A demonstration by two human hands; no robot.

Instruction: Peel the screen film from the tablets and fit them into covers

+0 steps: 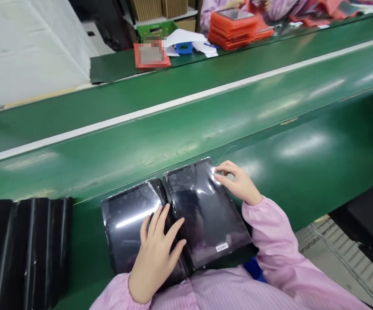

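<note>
Two stacks of flat black screen panels lie side by side in front of me, the left stack (pixel 128 228) and the right stack (pixel 202 211). The top panels look glossy, as if covered in clear film, and the right one bears a small white label (pixel 222 247) near its lower edge. My left hand (pixel 157 249) rests with fingers spread on the left stack, fingertips toward the gap between the two. At the right panel's upper right edge, the thumb and forefinger of my right hand (pixel 236 181) pinch the clear film (pixel 212 173), which shows bright creases there.
A row of upright black panels (pixel 25 249) stands at the left. Beyond the green ledge (pixel 173 133), a co-worker's pink sleeves (pixel 210 8) show behind stacked orange-framed pieces (pixel 233 28). Papers, a blue box (pixel 184 47) and a green crate (pixel 156 29) sit nearby. Dark panels (pixel 370 211) lie lower right.
</note>
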